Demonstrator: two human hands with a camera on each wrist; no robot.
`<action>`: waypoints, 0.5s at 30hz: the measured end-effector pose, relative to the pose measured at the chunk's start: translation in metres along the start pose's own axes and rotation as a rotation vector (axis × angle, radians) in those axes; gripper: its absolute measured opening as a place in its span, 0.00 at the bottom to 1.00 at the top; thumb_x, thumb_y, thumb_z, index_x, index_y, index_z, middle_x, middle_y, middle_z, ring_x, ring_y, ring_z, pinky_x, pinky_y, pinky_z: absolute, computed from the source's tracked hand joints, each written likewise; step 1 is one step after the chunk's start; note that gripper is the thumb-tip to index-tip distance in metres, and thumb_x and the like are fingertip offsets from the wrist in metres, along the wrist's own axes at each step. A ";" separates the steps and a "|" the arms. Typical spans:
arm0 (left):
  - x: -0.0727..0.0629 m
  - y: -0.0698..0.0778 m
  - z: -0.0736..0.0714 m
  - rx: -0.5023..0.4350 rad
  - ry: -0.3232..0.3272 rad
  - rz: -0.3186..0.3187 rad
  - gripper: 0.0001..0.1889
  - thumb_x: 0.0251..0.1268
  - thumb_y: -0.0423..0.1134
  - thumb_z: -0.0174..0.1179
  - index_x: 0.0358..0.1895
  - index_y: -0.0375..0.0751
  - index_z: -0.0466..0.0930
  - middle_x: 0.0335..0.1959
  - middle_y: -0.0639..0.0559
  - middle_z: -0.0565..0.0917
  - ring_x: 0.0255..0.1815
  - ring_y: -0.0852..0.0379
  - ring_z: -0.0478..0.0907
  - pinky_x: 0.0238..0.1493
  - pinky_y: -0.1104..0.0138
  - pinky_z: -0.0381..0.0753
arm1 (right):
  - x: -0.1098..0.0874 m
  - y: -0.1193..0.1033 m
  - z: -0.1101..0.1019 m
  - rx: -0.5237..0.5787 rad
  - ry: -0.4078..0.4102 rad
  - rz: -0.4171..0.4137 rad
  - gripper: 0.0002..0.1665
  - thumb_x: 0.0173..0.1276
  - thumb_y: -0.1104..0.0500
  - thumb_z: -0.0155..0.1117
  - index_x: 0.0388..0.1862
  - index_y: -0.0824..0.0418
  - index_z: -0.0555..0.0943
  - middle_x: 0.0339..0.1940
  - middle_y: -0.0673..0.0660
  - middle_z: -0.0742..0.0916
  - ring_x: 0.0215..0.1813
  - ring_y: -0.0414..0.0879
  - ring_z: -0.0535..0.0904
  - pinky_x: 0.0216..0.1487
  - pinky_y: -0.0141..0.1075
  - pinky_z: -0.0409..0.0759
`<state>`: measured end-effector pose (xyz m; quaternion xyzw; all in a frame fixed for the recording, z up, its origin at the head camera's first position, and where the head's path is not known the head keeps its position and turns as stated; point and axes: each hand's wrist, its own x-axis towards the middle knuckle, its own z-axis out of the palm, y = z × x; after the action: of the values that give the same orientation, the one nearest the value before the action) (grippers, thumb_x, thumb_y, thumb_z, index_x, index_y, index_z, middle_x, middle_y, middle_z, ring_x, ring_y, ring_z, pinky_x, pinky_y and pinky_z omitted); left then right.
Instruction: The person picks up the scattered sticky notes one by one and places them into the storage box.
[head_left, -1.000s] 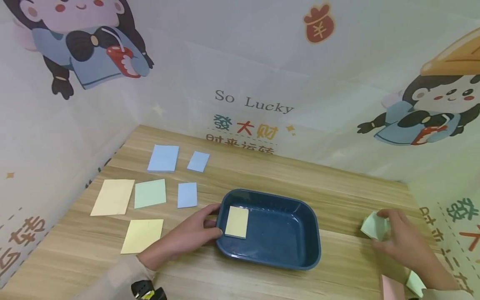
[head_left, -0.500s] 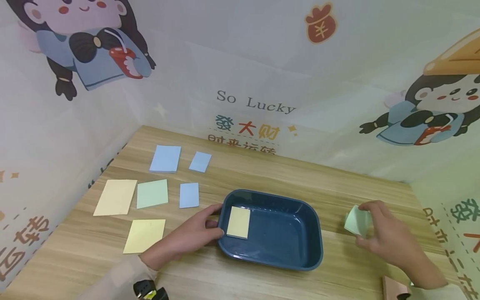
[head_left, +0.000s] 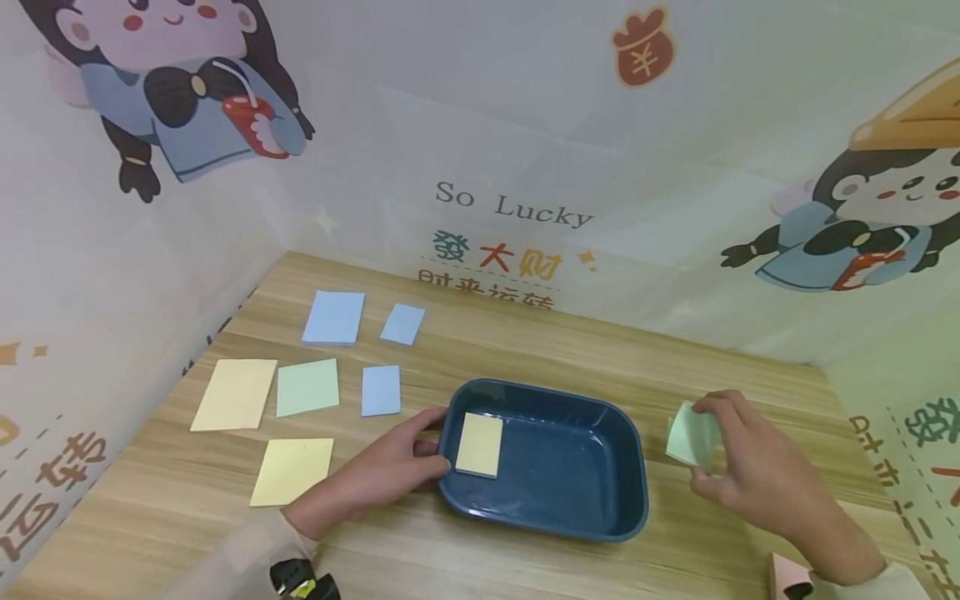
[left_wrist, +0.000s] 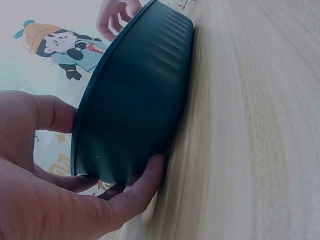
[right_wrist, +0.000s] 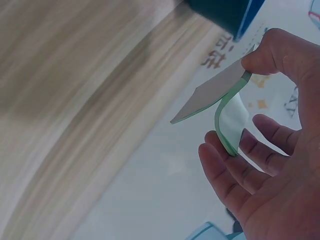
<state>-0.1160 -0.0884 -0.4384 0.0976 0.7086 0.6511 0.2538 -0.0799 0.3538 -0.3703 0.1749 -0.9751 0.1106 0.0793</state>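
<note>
My left hand (head_left: pixel 386 475) grips the left end of a dark blue plastic tray (head_left: pixel 558 479). In the left wrist view its thumb and fingers are curled against the rim and outer wall. A small pale-yellow sticky note pad (head_left: pixel 477 446) lies inside the tray at its left. Off to the tray's right, my right hand (head_left: pixel 772 483) pinches green sticky notes (head_left: pixel 692 435) above the table. The right wrist view shows these green notes (right_wrist: pixel 232 122) bent and splayed apart between thumb and fingers, with a pale backing on one side.
Left of the tray on the wooden table (head_left: pixel 525 575) lie blue pads (head_left: pixel 333 317), a green one (head_left: pixel 307 387), a cream one (head_left: pixel 235 394) and a yellow one (head_left: pixel 292 472). A pink pad (head_left: pixel 790 575) sits at the front right. Printed cloth walls (head_left: pixel 480 125) enclose the table.
My right hand has moved left toward the tray, carrying the green sticky notes, which are now tilted more upright. My left hand stays on the tray.
</note>
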 end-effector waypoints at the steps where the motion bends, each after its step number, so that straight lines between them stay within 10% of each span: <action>1: 0.000 0.000 0.000 -0.002 -0.002 0.002 0.40 0.71 0.27 0.60 0.85 0.26 0.56 0.79 0.26 0.67 0.71 0.35 0.79 0.58 0.54 0.90 | 0.001 -0.003 -0.001 -0.005 0.007 -0.012 0.43 0.51 0.59 0.86 0.64 0.67 0.76 0.61 0.63 0.82 0.41 0.50 0.81 0.33 0.42 0.80; 15: -0.002 0.002 0.001 0.002 0.002 -0.002 0.40 0.71 0.27 0.61 0.85 0.26 0.57 0.79 0.26 0.67 0.71 0.34 0.79 0.58 0.53 0.90 | 0.020 -0.042 0.002 -0.053 0.022 -0.149 0.40 0.51 0.57 0.83 0.62 0.66 0.77 0.61 0.60 0.82 0.44 0.50 0.82 0.30 0.39 0.83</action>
<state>-0.1143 -0.0879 -0.4357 0.0965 0.7095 0.6503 0.2537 -0.0837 0.3085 -0.3606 0.2434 -0.9611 0.0804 0.1029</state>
